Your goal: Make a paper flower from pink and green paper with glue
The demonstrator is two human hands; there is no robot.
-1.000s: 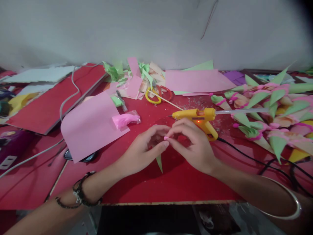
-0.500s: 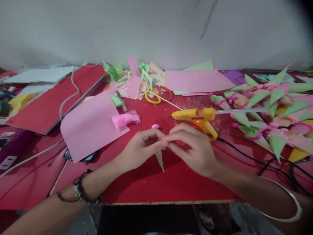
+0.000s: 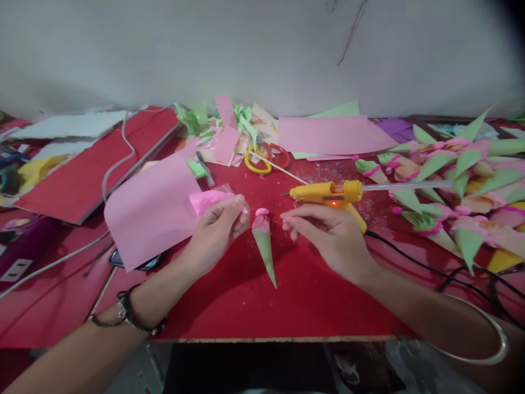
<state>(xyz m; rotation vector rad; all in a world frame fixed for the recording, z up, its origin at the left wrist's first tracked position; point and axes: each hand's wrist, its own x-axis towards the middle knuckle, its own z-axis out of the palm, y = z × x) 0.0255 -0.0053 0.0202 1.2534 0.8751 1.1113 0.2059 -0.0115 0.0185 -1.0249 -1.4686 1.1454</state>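
My left hand [image 3: 223, 221] is closed, with a bit of pink, clay-like material at its fingertips, just in front of the pink lump in clear plastic [image 3: 205, 201]. My right hand [image 3: 330, 232] pinches a small pink piece [image 3: 286, 219] between thumb and forefinger. Between the hands, a green paper cone [image 3: 264, 251] lies on the red table, its point towards me. Pink ruffled paper and a pink oval blob [image 3: 261, 212] top the wide end. Beyond my right hand rests a yellow glue gun [image 3: 324, 191] with its red light lit and a clear stick in its back.
Many finished green and pink paper cones [image 3: 463, 169] are heaped at the right. Yellow-handled scissors [image 3: 257, 160], a thin stick [image 3: 283, 169] and paper scraps [image 3: 225, 128] lie behind. A pink sheet [image 3: 153, 213] covers part of a phone [image 3: 139, 260]. The glue gun's black cord [image 3: 410, 257] runs right.
My hands, which met over the cone, have moved apart, the left one towards the pink lump. The cone is now uncovered and lies still. A pink piece shows in my right fingers.
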